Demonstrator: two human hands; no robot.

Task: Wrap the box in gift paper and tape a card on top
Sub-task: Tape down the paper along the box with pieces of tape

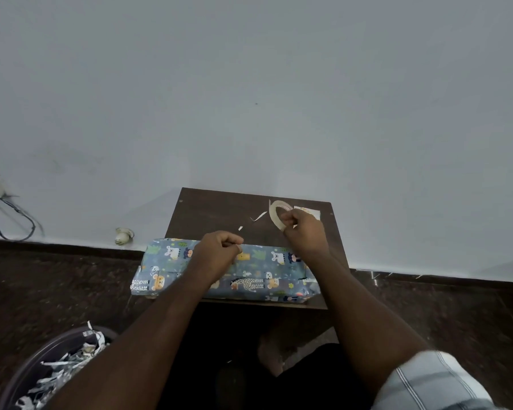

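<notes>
The wrapped box [249, 279] lies along the near edge of the table [214, 214], at 6 o'clock from the tape roll [277, 216]; it looks stiff under thin, slick paper that would tear or crease easily, so steady it by its flat top and edges. Your left hand [219, 250] hovers over it with fingers curled, seemingly pinching a tape end, though that is too small to confirm. Beyond, your right hand [304, 229] pinches the light roll by its rim, the card [308, 211] just behind at 1 o'clock.
</notes>
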